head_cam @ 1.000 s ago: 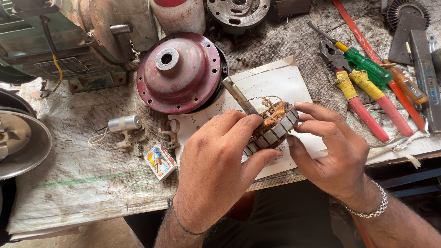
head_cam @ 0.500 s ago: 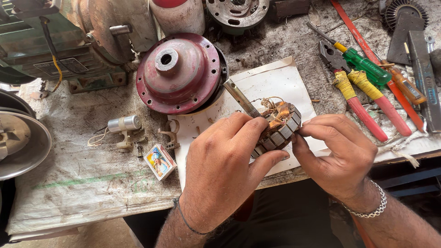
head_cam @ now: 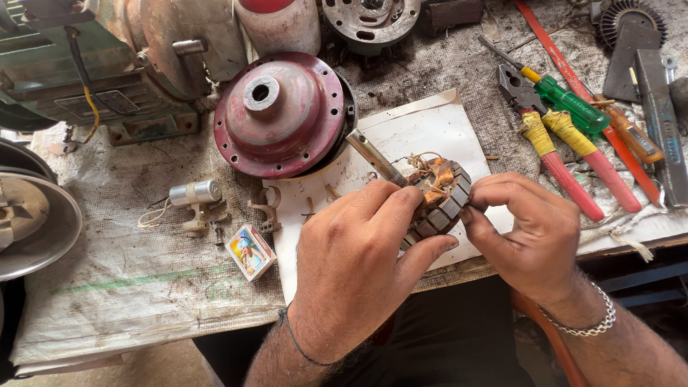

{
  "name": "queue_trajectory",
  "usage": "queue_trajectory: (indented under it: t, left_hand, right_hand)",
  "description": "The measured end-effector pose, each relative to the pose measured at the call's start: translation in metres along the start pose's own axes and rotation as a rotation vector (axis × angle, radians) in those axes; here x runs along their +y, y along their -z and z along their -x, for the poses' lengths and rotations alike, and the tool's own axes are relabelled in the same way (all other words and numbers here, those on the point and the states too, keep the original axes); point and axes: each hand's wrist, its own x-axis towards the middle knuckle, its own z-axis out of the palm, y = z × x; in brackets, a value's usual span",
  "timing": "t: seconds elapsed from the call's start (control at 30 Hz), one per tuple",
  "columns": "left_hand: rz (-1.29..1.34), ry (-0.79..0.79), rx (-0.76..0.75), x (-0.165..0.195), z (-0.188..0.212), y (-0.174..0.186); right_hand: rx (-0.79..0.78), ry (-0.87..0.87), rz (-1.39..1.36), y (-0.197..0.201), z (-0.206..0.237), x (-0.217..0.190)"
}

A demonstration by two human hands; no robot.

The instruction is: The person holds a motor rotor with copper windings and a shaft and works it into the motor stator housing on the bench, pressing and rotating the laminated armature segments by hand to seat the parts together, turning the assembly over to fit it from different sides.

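Note:
My left hand (head_cam: pixel 355 269) grips a round motor stator (head_cam: pixel 438 197) with copper windings, holding it tilted above a white sheet of paper (head_cam: pixel 423 136). A thin metal tool (head_cam: pixel 373 156) sticks out from under my left fingers toward the upper left. My right hand (head_cam: pixel 530 233), with a chain bracelet at the wrist, pinches the stator's right edge with its fingertips. The lower part of the stator is hidden by my left hand.
A red round motor cover (head_cam: pixel 283 115) lies behind the paper. Pliers with pink handles (head_cam: pixel 555 150), a green screwdriver (head_cam: pixel 566 100) and other tools lie at the right. A small capacitor (head_cam: pixel 193 195) and a matchbox (head_cam: pixel 251 251) lie at the left, a metal bowl (head_cam: pixel 36 222) at the far left.
The stator has tilted and turned a little in my hands. My right fingers have shifted along its right edge. Everything on the bench stays where it was.

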Motion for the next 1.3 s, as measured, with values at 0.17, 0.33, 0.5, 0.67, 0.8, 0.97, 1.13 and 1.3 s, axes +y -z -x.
queue_trajectory:
  t: [0.17, 0.33, 0.5, 0.67, 0.8, 0.97, 1.13, 1.3]
  left_hand:
    - [-0.005, -0.003, 0.016, -0.001, 0.000, -0.002]
    - [-0.016, -0.002, 0.050, -0.001, 0.000, -0.002]
    - [-0.049, -0.017, 0.051, 0.004, 0.001, -0.007]
    - [-0.049, -0.025, 0.037, 0.007, 0.003, -0.011]
    - [-0.055, -0.040, 0.040, 0.009, 0.003, -0.012]
    - [-0.056, -0.050, 0.036, 0.010, 0.003, -0.014]
    - [-0.063, -0.080, 0.027, 0.011, 0.003, -0.016]
    - [-0.096, -0.099, 0.022, 0.014, 0.003, -0.017]
  right_hand:
    - [0.012, -0.020, -0.009, 0.000, -0.001, -0.003]
    - [0.076, 0.050, 0.146, -0.003, -0.001, -0.012]
    - [0.096, 0.098, 0.173, -0.005, 0.001, -0.012]
    - [0.098, 0.055, 0.139, -0.003, 0.002, -0.008]
    - [0.071, 0.035, 0.073, 0.000, 0.002, -0.003]
    - [0.030, -0.006, -0.058, 0.003, 0.002, 0.005]
    - [-0.035, -0.124, -0.198, 0.009, 0.004, 0.014]
    - [-0.059, -0.226, -0.309, 0.013, 0.009, 0.022]
